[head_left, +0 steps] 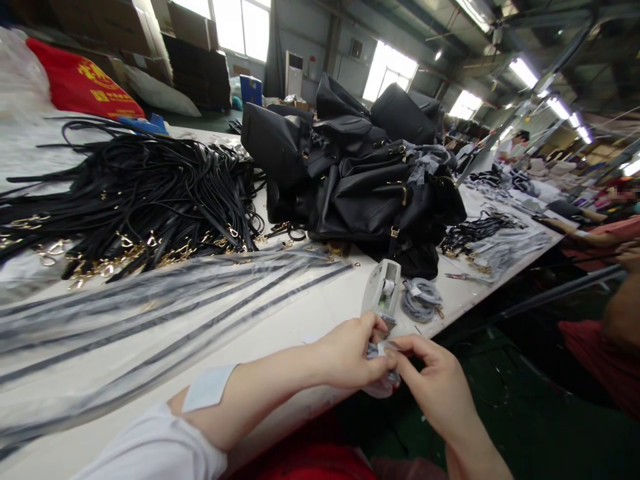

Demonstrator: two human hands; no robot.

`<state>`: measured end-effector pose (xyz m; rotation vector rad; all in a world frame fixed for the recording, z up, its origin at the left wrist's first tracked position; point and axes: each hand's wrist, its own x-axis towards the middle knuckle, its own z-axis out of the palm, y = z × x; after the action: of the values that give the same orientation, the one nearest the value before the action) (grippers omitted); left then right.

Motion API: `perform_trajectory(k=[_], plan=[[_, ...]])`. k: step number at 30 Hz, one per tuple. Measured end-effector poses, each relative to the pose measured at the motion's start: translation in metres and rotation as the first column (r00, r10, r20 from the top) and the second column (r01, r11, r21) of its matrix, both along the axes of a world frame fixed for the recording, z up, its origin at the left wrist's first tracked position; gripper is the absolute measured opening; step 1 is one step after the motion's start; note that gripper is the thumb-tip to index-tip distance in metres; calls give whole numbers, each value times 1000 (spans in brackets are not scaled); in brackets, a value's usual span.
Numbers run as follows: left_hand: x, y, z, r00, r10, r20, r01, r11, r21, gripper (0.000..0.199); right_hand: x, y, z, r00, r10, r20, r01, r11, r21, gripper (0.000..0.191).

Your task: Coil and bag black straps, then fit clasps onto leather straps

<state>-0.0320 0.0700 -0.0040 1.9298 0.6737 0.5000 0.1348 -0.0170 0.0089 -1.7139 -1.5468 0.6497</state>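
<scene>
Our white worktable [320, 303] is the largest thing here, running under the tape dispenser [383, 290] and away past it on both sides. Just beyond the dispenser, we have a heap of black handbags [370, 193] with gold-coloured hardware. Well to the left of it spreads a tangle of black straps [165, 180], gold-coloured clasps gathered along its near edge. Nearer us, also left of the dispenser, long straps in clear plastic sleeves [215, 313] lie stretched out side by side. Far to its left, behind the tangle, we see a red bag with yellow print [85, 80]. To its right, past the table edge, is a co-worker's red clothing [595, 347].

Our two hands meet on the near side of the dispenser. The left hand [350, 353] has its fingers curled, with the thumb pressing on a plastic-wrapped bundle [383, 387]; we cannot tell whether its forefinger touches the dispenser. The right hand [435, 373] pinches at the bundle's upper side between thumb and forefinger, its other fingers bent. The bundle sits between the hands at the table's near edge, just in front of the dispenser, mostly hidden by fingers.

Just right of the dispenser lies a coiled strap in plastic [421, 299]; farther right, a pair of snips [463, 277]. Smallest, a white piece [387, 348] shows at our fingertips, nearer us than the dispenser.
</scene>
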Motion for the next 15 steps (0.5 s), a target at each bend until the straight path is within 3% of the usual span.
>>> perform_trajectory(k=[4, 6, 8, 10, 12, 15], plan=[[-6, 14, 5, 977, -112, -183, 125, 991, 58, 33, -8, -1, -3, 991, -9, 130, -6, 993, 115, 13], [-9, 19, 7, 966, -162, -199, 171, 985, 26, 36, -7, 0, -5, 986, -5, 167, -22, 987, 161, 13], [-11, 22, 7, 967, -231, -110, 220, 969, -109, 37, -4, 0, -5, 978, 19, 209, -69, 969, 236, 12], [-12, 22, 6, 968, -250, 37, 249, 918, -310, 37, 1, 0, -3, 952, 73, 297, -169, 934, 314, 16], [-11, 21, 4, 971, -182, 156, 233, 869, -437, 38, 6, -2, 1, 898, 143, 417, -297, 894, 335, 27], [-9, 19, 5, 962, -67, 265, 190, 863, -469, 42, 9, -7, 5, 822, 188, 537, -393, 870, 298, 44]])
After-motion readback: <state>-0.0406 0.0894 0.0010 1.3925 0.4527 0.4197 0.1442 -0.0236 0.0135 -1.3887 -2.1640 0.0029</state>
